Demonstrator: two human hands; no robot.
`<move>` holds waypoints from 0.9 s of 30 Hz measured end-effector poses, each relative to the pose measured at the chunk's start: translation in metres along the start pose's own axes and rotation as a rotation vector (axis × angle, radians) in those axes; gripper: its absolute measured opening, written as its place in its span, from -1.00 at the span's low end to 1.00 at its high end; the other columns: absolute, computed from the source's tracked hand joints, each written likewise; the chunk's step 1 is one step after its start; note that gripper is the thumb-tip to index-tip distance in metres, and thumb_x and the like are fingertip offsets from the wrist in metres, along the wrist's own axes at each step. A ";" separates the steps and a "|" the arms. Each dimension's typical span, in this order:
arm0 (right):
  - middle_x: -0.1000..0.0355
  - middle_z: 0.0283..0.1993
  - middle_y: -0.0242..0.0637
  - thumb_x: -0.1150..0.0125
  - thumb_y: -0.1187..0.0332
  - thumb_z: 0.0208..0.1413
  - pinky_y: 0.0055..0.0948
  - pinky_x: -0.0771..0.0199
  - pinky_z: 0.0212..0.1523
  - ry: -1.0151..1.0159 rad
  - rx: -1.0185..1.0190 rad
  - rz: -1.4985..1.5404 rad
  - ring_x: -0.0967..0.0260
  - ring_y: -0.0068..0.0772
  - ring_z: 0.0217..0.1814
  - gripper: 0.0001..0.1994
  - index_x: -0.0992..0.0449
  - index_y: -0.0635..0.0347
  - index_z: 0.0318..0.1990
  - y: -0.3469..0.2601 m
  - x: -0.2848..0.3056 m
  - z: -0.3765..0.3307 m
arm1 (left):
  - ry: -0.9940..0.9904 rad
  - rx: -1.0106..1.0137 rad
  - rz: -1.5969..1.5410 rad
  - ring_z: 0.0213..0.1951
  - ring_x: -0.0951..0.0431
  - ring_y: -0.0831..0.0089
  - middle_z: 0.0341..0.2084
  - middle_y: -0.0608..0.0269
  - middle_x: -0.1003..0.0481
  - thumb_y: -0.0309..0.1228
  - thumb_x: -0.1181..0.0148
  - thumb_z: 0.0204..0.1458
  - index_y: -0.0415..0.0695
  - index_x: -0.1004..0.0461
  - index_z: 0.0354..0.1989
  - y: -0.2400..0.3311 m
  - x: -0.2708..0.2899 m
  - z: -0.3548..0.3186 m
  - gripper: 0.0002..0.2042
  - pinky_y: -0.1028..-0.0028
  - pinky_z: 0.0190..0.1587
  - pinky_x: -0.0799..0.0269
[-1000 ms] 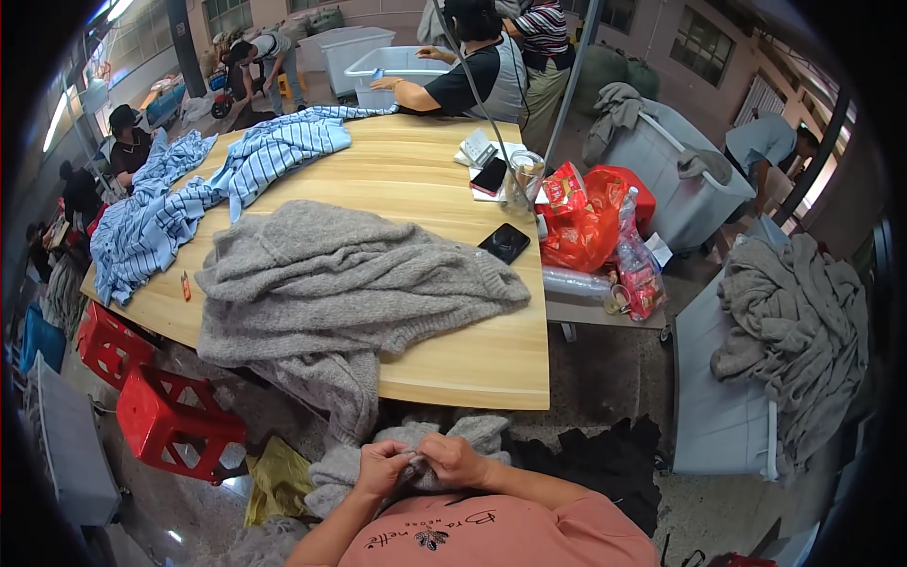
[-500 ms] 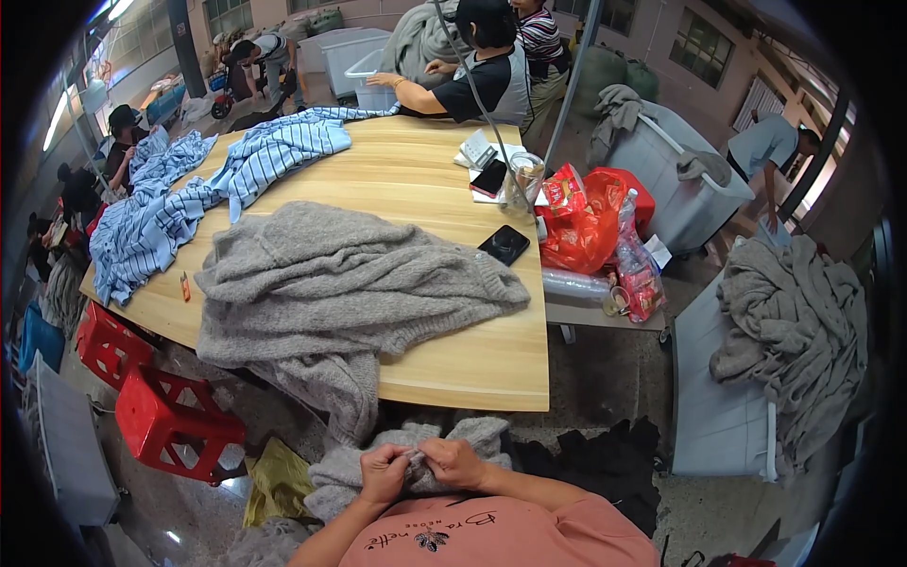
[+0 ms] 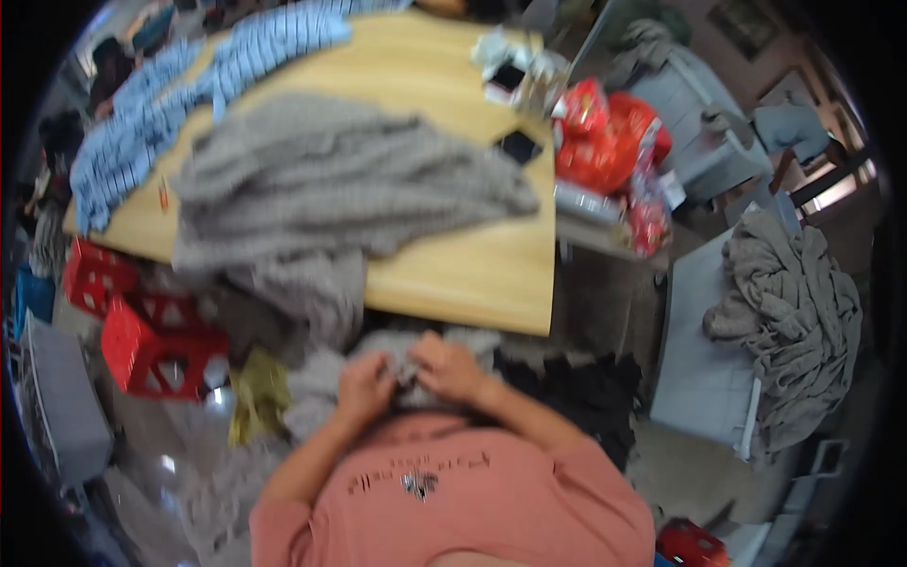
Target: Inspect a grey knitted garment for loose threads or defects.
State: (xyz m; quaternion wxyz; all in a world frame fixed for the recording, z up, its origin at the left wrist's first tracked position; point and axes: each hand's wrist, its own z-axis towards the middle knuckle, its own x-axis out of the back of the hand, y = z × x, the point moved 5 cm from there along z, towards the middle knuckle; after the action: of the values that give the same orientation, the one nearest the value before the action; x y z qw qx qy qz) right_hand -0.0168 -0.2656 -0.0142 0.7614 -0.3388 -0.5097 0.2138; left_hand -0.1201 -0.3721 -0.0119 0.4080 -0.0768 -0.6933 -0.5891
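Note:
Both my hands grip a bunched grey knit garment [image 3: 321, 383] close to my chest, below the near edge of the wooden table [image 3: 472, 274]. My left hand [image 3: 364, 387] pinches the cloth from the left. My right hand [image 3: 449, 369] holds it from the right, and the two hands nearly touch. A large grey sweater [image 3: 331, 180] lies spread on the table and hangs over its near edge. The picture is blurred by motion.
A blue striped shirt [image 3: 198, 85] lies at the table's far left. A black phone [image 3: 518, 146] and red bags [image 3: 609, 132] sit at the right end. Red plastic stools [image 3: 142, 331] stand at the left, grey clothes [image 3: 794, 312] on a grey bin at the right, dark cloth [image 3: 586, 387] on the floor.
The view has tipped down and nearer, so the table fills more of it and the people at its far end are out of sight. My hands still grip the grey garment.

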 end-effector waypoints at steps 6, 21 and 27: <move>-0.36 -0.46 -0.03 0.06 0.58 -0.31 -0.23 -0.34 -0.37 0.026 -0.213 0.185 -0.34 0.02 -0.38 -0.76 -0.42 0.22 -0.39 0.031 0.006 -0.024 | -0.138 -0.066 -0.092 -0.52 -0.45 0.26 -0.61 0.09 -0.42 -0.45 -0.23 -0.31 -0.21 -0.45 -0.42 -0.016 0.015 0.015 -0.79 0.43 -0.46 -0.32; -0.30 -0.44 -0.48 0.02 0.65 -0.04 -0.74 -0.17 -0.40 0.433 -0.424 0.391 -0.16 -0.74 -0.42 -0.87 -0.38 0.34 -0.30 0.044 0.049 -0.037 | -0.312 0.439 -0.775 -0.55 -0.34 0.73 -0.63 0.47 -0.39 -0.61 -0.17 -0.19 -0.24 -0.45 -0.51 -0.072 0.020 -0.010 -0.95 0.70 -0.50 -0.23; -0.29 -0.46 -0.51 0.01 0.66 -0.06 -0.75 -0.17 -0.42 0.494 -0.422 0.449 -0.15 -0.76 -0.44 -0.86 -0.41 0.34 -0.31 0.052 0.052 -0.037 | -0.268 0.464 -0.916 -0.54 -0.33 0.74 -0.61 0.45 -0.40 -0.60 -0.14 -0.22 -0.23 -0.44 -0.51 -0.063 0.023 -0.002 -0.94 0.69 -0.49 -0.21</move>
State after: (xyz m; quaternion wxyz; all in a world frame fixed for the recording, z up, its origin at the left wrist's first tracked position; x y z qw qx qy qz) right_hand 0.0384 -0.2060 -0.0291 0.7090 -0.6321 -0.2574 0.1775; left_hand -0.1710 -0.4013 -0.0441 0.0233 0.2515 -0.8139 -0.5232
